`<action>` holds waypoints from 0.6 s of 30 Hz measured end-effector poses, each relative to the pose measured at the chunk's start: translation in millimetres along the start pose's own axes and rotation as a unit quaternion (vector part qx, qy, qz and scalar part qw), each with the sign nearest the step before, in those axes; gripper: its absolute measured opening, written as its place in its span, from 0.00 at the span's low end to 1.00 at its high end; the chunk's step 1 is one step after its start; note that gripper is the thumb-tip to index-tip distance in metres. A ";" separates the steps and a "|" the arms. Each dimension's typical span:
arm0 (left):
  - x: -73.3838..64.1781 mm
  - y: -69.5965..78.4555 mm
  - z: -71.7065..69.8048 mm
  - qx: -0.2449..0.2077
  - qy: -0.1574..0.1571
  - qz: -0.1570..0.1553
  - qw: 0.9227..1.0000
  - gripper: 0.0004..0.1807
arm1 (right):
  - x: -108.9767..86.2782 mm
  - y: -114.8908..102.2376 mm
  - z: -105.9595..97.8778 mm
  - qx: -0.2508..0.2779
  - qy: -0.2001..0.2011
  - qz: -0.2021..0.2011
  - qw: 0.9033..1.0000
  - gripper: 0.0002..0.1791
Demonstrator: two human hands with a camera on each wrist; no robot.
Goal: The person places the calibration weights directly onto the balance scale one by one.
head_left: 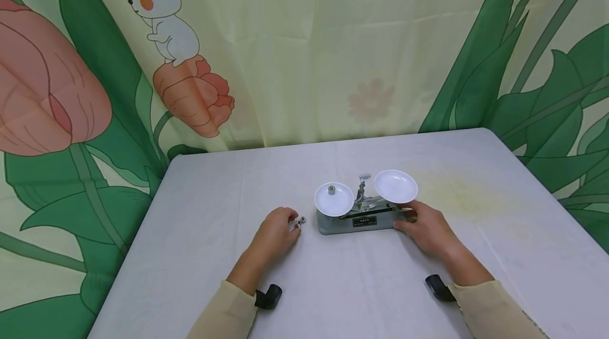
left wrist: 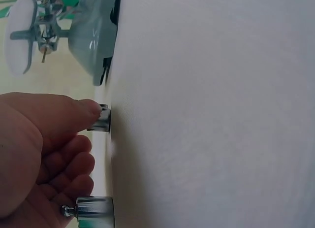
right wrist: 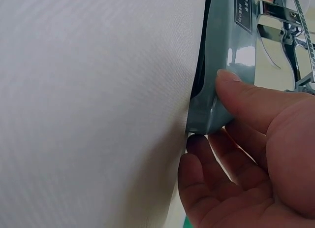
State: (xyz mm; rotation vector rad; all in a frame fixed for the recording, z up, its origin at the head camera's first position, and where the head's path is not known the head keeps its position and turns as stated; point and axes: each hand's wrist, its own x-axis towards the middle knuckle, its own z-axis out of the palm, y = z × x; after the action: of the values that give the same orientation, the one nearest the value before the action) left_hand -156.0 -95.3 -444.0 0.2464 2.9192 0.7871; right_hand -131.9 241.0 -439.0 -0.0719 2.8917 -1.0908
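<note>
A balance scale point(head_left: 360, 225) with a grey base and two white pans stands on the table. Its left pan point(head_left: 328, 205) hangs lower and carries a small metal weight point(head_left: 331, 190); the bare right pan point(head_left: 396, 186) sits higher. My right hand point(head_left: 428, 227) grips the right end of the base, thumb on the front face, other fingers round the end. Left of the scale, my left hand point(head_left: 275, 233) is beside small metal weights point(head_left: 302, 220), thumb and index finger apart. In the left wrist view, the thumb tip overlaps one small weight point(left wrist: 102, 120); a larger knobbed weight point(left wrist: 96, 212) stands below.
A white cloth covers the table point(head_left: 361, 281). Behind it hangs a pale yellow curtain point(head_left: 295, 64) printed with a rabbit, a carrot, flowers and leaves. Black camera mounts point(head_left: 268, 296) sit on both wrists, by beige sleeves.
</note>
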 end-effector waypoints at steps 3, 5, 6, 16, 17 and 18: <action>0.2 0.2 -0.6 0.005 0.002 0.001 1.000 0.14 | 0.0 0.1 -0.6 0.001 0.000 0.000 1.000 0.31; -0.3 -0.4 -1.6 0.006 0.002 0.005 1.000 0.14 | 0.2 0.2 -0.4 0.001 0.001 0.000 1.000 0.31; -0.4 -0.8 -1.9 0.005 0.001 0.008 1.000 0.14 | 0.1 0.2 -0.2 0.001 0.002 0.000 1.000 0.31; 1.7 -7.9 -1.9 0.007 -0.008 0.038 0.999 0.08 | -1.7 0.9 -0.6 0.006 0.005 -0.010 1.000 0.30; 1.9 -8.4 -1.5 0.006 -0.009 0.040 0.999 0.08 | -1.9 0.7 -0.7 0.006 0.005 -0.010 1.000 0.30; 2.0 -8.8 -1.4 0.004 -0.010 0.042 0.999 0.07 | -2.0 0.6 -0.7 0.006 0.006 -0.010 1.000 0.30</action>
State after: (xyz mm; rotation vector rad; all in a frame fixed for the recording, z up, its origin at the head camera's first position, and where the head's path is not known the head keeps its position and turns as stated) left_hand -159.4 -103.1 -447.4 0.3780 2.9110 0.7800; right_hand -129.9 242.0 -438.8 -0.0937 2.9002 -1.1148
